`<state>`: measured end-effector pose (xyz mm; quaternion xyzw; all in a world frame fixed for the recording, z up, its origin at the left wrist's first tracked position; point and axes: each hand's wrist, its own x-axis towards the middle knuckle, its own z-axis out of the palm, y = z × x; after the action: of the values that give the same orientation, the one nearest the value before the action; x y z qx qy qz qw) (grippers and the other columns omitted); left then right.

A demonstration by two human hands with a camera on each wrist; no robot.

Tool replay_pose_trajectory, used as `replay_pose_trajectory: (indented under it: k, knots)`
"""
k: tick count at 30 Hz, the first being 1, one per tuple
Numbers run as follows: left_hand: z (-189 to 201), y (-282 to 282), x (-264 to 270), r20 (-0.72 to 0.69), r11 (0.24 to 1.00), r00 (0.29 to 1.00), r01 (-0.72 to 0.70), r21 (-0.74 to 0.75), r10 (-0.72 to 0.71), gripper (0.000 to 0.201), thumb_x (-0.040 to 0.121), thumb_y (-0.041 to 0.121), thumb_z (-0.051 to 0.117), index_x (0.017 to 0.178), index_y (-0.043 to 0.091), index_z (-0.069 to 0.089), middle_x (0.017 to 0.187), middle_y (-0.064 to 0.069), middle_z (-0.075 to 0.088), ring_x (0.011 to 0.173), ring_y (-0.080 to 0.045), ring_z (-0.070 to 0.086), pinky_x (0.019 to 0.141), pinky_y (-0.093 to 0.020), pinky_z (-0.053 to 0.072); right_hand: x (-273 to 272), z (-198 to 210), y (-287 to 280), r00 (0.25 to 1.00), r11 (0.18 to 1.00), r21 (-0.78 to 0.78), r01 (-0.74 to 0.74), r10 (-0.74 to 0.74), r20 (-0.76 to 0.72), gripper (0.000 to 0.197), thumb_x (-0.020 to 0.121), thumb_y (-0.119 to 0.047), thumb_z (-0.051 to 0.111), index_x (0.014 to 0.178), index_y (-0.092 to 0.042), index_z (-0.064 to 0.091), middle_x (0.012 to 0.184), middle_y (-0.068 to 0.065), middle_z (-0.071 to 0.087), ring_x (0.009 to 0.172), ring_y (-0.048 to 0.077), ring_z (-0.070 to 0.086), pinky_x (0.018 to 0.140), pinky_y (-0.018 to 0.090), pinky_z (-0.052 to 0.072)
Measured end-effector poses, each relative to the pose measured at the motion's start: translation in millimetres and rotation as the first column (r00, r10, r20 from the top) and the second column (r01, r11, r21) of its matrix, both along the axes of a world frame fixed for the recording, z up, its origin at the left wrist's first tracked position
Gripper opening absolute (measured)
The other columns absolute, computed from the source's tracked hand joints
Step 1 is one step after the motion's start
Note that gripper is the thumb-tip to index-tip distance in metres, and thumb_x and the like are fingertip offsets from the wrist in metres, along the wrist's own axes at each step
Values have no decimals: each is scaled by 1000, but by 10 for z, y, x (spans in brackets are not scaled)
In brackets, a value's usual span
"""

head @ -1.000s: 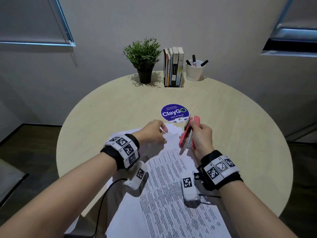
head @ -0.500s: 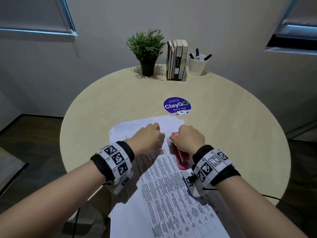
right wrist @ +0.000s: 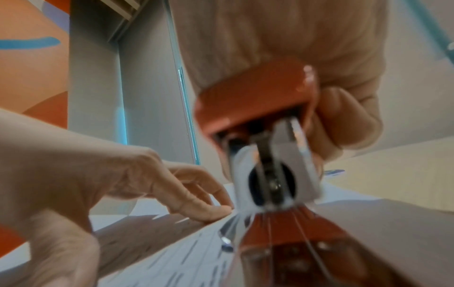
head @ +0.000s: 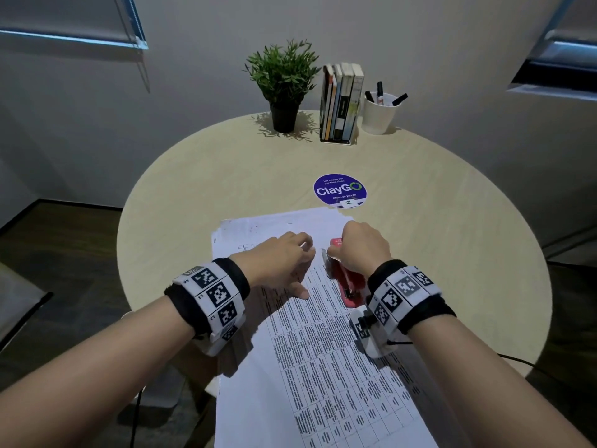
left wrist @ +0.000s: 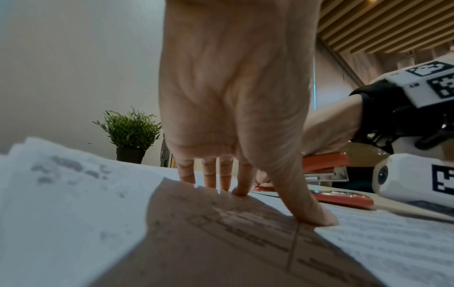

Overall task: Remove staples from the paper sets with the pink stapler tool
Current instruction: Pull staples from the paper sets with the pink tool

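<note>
Lowered from its raised position a second ago, the pink stapler (head: 345,279) is now lying on the paper sets (head: 323,350) on the tabletop (head: 200,189). Right hand (head: 363,245) is clenching its fingers around the stapler's top; left hand (head: 281,261) is pressing straightened fingers (left wrist: 242,180) onto the paper just beside it.

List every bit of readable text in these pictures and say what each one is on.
"ClayGO", "Clean as you go": round purple sticker on the table.
Small line atop the sticker: too small to read.
Printed tables on the paper sets: too small.
Book spines: unreadable.
White label on the pink stapler: blurred.
Wristband markers: patterns, characters too small.
</note>
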<state>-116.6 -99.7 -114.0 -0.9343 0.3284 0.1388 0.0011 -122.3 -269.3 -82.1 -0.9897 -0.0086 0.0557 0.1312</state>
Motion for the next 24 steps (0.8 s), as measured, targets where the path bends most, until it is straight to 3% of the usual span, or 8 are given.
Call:
replay_pose_trajectory:
  k: [4, 8, 14, 19, 21, 24]
  knots:
    - [16, 13, 22, -17, 1000, 1000, 13, -8, -13, 81, 72, 66, 65, 129, 11, 49, 141, -5, 32, 124, -24, 36, 95, -37, 42, 57, -12, 28, 1000, 1000, 6, 3, -3, -11, 22, 90, -26, 60, 84, -13, 44, 102, 11, 61, 97, 33, 58, 70, 32, 37]
    - [18, 24, 15, -21, 1000, 1000, 22, -3, -23, 85, 71, 66, 66, 134, 12, 46, 140, -5, 32, 124, -24, 36, 97, -37, 42, 82, -69, 96, 998, 997, 44, 68, -69, 6, 18, 90, -23, 57, 86, -12, 45, 90, 6, 50, 85, 29, 49, 69, 31, 36]
    - [13, 40, 20, -10, 999, 999, 40, -4, -40, 90, 71, 68, 64, 138, 13, 43, 140, -5, 34, 123, -23, 36, 98, -38, 42, 141, -56, 24, 983, 981, -146, -124, 141, 114, 39, 90, -26, 54, 61, -19, 29, 71, 0, 40, 75, 28, 44, 65, 31, 29]
    - [17, 38, 28, -6, 999, 999, 43, 2, -43, 89, 69, 68, 66, 136, 13, 45, 138, -6, 36, 122, -24, 37, 96, -40, 43, 193, -103, 38, 997, 998, 43, 52, -54, 45, 30, 86, -24, 59, 67, -12, 39, 82, 6, 47, 79, 30, 46, 66, 32, 34]
    - [15, 36, 25, -6, 999, 999, 45, 1, -45, 88, 69, 68, 66, 135, 13, 45, 137, -6, 36, 121, -24, 37, 96, -39, 42, 212, -115, 59, 996, 999, 13, 46, -47, 79, 24, 89, -22, 56, 74, -10, 42, 86, 8, 49, 83, 32, 50, 67, 32, 34]
    - [29, 38, 15, -13, 999, 999, 39, -8, -40, 89, 70, 67, 66, 136, 13, 44, 137, -6, 36, 121, -25, 38, 96, -41, 42, 267, -106, 105, 992, 999, -50, -8, 15, 127, 32, 92, -21, 52, 65, -12, 36, 82, 8, 49, 90, 35, 58, 66, 32, 32]
